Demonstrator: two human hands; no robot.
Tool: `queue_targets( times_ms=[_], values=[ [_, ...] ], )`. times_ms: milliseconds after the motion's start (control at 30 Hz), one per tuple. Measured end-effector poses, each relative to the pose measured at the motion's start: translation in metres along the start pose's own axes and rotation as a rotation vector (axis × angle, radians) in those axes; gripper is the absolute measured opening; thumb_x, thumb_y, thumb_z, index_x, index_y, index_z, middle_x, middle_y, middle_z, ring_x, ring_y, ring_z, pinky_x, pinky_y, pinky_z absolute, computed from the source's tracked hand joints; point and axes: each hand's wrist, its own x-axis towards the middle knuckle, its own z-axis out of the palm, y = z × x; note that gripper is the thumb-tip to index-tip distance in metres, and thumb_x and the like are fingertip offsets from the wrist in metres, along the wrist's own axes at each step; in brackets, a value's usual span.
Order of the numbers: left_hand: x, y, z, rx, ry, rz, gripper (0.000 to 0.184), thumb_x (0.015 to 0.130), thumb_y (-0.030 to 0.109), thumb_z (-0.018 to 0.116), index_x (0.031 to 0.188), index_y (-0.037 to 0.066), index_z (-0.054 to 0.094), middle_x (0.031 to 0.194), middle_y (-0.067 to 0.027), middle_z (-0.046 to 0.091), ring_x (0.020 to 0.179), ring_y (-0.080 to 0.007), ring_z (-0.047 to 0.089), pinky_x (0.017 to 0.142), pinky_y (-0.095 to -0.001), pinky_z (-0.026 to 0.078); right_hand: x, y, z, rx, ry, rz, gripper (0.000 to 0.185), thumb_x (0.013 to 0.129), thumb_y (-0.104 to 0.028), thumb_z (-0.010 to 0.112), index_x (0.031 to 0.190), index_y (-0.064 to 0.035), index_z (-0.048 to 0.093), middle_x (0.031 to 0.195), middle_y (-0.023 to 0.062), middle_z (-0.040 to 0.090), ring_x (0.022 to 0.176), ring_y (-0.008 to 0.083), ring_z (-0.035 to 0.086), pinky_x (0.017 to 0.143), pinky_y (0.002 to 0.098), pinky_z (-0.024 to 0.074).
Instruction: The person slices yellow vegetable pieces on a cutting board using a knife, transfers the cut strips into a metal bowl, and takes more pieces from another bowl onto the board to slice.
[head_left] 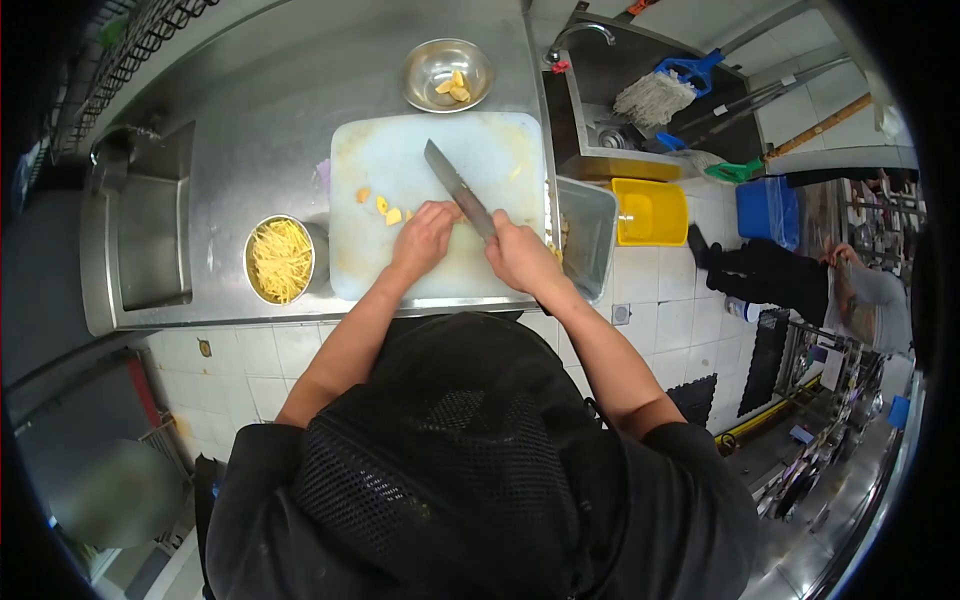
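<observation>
My right hand [522, 257] is wrapped round the handle of a large knife [457, 188], whose blade points up and left over a white cutting board [380, 150]. Beside the blade, my left hand [428, 236] has its fingers curled and pressed down on the board; what lies under them is mostly hidden. Small yellow pieces [393, 215] rest on the board left of my left hand. A round container of thin yellow strips [281, 262] stands left of the board. Behind the board, a metal bowl [420, 72] holds several yellowish pieces.
A grey bin [590, 225] and a yellow tub [650, 205] are right of the counter. A sink [155, 230] lies at the left. Mops [655, 98] stand in the back-right basin. Another person [775, 280] is at the far right.
</observation>
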Motion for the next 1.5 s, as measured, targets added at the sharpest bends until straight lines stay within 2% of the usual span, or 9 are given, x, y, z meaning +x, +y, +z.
queue_targets(
  times_ms=[233, 300, 433, 500, 633, 967, 1200, 1267, 1500],
  values=[
    [0.006, 0.004, 0.001, -0.100, 0.067, -0.053, 0.015, 0.088, -0.005, 0.063, 0.098, 0.004, 0.068, 0.104, -0.0104, 0.069, 0.101, -0.0310, 0.064, 0.085, -0.0401, 0.054, -0.037, 0.006, -0.047, 0.040, 0.038, 0.009, 0.022, 0.094, -0.016, 0.058, 0.108, -0.0012, 0.049, 0.085, 0.0326, 0.066, 0.085, 0.0521, 0.065, 0.077, 0.0609, 0.0494],
    [0.005, 0.016, -0.006, -0.210, 0.157, -0.299, 0.014, 0.088, -0.005, 0.064, 0.098, 0.004, 0.069, 0.103, -0.0112, 0.069, 0.100, -0.0307, 0.064, 0.084, -0.0399, 0.053, -0.047, 0.006, -0.045, -0.036, 0.051, 0.032, 0.022, 0.091, -0.015, 0.059, 0.107, -0.0020, 0.051, 0.091, 0.0294, 0.068, 0.087, 0.0482, 0.067, 0.076, 0.0587, 0.0512],
    [0.003, 0.041, -0.029, 0.000, 0.270, -0.082, 0.014, 0.089, 0.000, 0.067, 0.102, 0.003, 0.070, 0.105, -0.0112, 0.070, 0.098, -0.0306, 0.065, 0.086, -0.0422, 0.052, -0.061, 0.017, -0.014, -0.054, 0.267, -0.109, 0.027, 0.085, -0.013, 0.064, 0.109, -0.0052, 0.053, 0.097, 0.0172, 0.070, 0.088, 0.0399, 0.069, 0.074, 0.0511, 0.0547],
    [0.003, 0.058, -0.043, 0.134, 0.030, 0.143, 0.023, 0.092, 0.015, 0.069, 0.112, 0.002, 0.070, 0.116, -0.0111, 0.070, 0.109, -0.0304, 0.064, 0.098, -0.0439, 0.048, -0.062, 0.024, 0.000, -0.064, 0.259, -0.105, 0.030, 0.084, -0.011, 0.067, 0.110, -0.0050, 0.053, 0.097, 0.0162, 0.070, 0.085, 0.0369, 0.070, 0.073, 0.0491, 0.0550],
    [0.001, 0.073, -0.038, 0.234, -0.253, 0.119, 0.049, 0.095, 0.039, 0.066, 0.129, 0.002, 0.065, 0.136, -0.0129, 0.064, 0.133, -0.0292, 0.054, 0.117, -0.0430, 0.037, -0.065, 0.023, 0.014, -0.107, 0.280, -0.152, 0.039, 0.081, -0.010, 0.074, 0.112, -0.0054, 0.050, 0.096, 0.0159, 0.068, 0.084, 0.0365, 0.069, 0.074, 0.0478, 0.0543],
    [0.001, 0.043, -0.034, 0.069, -0.305, 0.159, 0.047, 0.095, 0.033, 0.068, 0.126, -0.001, 0.064, 0.133, -0.0188, 0.064, 0.127, -0.0351, 0.059, 0.110, -0.0440, 0.046, -0.076, 0.037, 0.021, -0.204, 0.254, -0.219, 0.040, 0.078, -0.012, 0.076, 0.107, -0.0045, 0.049, 0.094, 0.0191, 0.066, 0.091, 0.0413, 0.066, 0.078, 0.0500, 0.0521],
    [0.018, 0.014, -0.036, -0.265, -0.160, -0.038, 0.025, 0.096, 0.017, 0.065, 0.114, 0.000, 0.070, 0.120, -0.0193, 0.069, 0.120, -0.0351, 0.063, 0.099, -0.0419, 0.052, -0.125, 0.058, 0.010, -0.131, 0.195, -0.076, 0.035, 0.081, -0.018, 0.072, 0.105, -0.0054, 0.051, 0.088, 0.0186, 0.068, 0.084, 0.0396, 0.069, 0.074, 0.0502, 0.0543],
    [0.033, 0.015, -0.037, -0.236, -0.098, -0.241, 0.023, 0.096, 0.014, 0.066, 0.113, 0.000, 0.071, 0.116, -0.0182, 0.070, 0.113, -0.0346, 0.065, 0.096, -0.0420, 0.053, -0.135, 0.081, 0.018, 0.011, 0.189, 0.093, 0.035, 0.082, -0.021, 0.071, 0.106, -0.0061, 0.051, 0.078, 0.0187, 0.068, 0.075, 0.0409, 0.068, 0.070, 0.0518, 0.0547],
    [0.045, 0.015, -0.016, 0.112, -0.430, 0.077, 0.033, 0.088, 0.022, 0.075, 0.116, 0.004, 0.073, 0.127, -0.0068, 0.069, 0.121, -0.0276, 0.058, 0.100, -0.0377, 0.052, -0.133, 0.077, 0.012, 0.260, 0.240, 0.273, 0.022, 0.088, -0.016, 0.065, 0.102, -0.0003, 0.057, 0.079, 0.0256, 0.068, 0.078, 0.0465, 0.068, 0.069, 0.0497, 0.0527]
  ],
)
